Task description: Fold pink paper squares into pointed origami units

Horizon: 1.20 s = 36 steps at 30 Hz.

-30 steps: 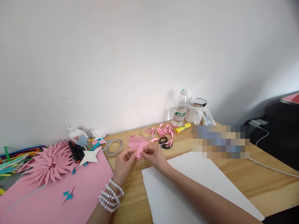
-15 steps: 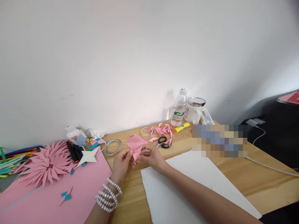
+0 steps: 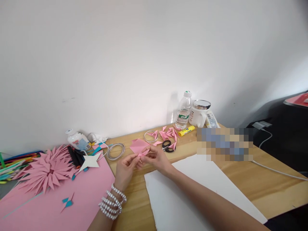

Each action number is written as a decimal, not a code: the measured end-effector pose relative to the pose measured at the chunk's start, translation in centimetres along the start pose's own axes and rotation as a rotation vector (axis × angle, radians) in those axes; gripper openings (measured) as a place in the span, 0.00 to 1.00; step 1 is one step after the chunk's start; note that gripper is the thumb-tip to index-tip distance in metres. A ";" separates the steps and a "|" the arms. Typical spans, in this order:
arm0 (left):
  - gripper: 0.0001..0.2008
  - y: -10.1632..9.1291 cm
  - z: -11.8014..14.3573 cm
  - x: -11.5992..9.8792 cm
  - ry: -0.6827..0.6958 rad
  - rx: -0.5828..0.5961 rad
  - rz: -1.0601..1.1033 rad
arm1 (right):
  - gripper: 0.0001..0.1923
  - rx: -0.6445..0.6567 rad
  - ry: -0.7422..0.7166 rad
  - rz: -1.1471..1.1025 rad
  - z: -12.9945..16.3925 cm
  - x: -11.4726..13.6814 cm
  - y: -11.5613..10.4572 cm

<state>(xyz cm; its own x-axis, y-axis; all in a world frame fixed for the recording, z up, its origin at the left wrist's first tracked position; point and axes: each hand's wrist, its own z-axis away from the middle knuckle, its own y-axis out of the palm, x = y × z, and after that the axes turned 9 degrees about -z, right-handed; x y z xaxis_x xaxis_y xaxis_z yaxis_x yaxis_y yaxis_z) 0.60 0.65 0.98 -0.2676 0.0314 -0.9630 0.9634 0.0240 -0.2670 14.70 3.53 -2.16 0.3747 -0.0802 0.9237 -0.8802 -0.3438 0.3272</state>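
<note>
A small folded pink paper [image 3: 143,153] is pinched between both hands above the wooden table. My left hand [image 3: 126,167], with pearl bracelets on its wrist, is closed on the paper's left end. My right hand [image 3: 158,159] grips its right end, and the fingers hide part of the folds. Just behind the hands lies a flat pink paper sheet [image 3: 137,145]. Black-handled scissors [image 3: 166,146] rest beyond my right hand, beside several folded pink paper pieces [image 3: 167,133].
White board [image 3: 183,192] lies under my right forearm. To the left, a pink sheet [image 3: 91,199] bears a spiky pink paper flower [image 3: 49,170] and a white paper star [image 3: 90,161]. A water bottle [image 3: 183,112], mug [image 3: 199,115] and yellow glue stick [image 3: 186,131] are at the back; a coiled cable [image 3: 115,151] lies left.
The pink paper has been turned in my fingers: its upright pointed flap now appears lower and flatter. Both hands still hold it, and the view has shifted slightly.
</note>
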 end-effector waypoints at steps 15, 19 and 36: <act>0.13 0.1 0.1 -0.5 -0.057 -0.030 0.046 | 0.17 -0.071 0.175 -0.238 0.0 0.9 0.1; 0.11 0.1 0.3 -0.7 -0.023 -0.061 -0.003 | 0.17 -0.038 0.143 -0.249 0.0 0.8 0.1; 0.10 0.1 0.2 -0.3 -0.064 0.071 -0.009 | 0.18 -0.008 0.045 0.003 -0.1 -0.8 -0.4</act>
<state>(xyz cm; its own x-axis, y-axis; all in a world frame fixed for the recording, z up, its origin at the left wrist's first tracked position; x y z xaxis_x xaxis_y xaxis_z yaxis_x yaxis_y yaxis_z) 0.75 0.46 1.27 -0.2770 -0.0325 -0.9603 0.9602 -0.0469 -0.2753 14.70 3.83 -2.96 0.3586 -0.0389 0.9327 -0.8837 -0.3361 0.3258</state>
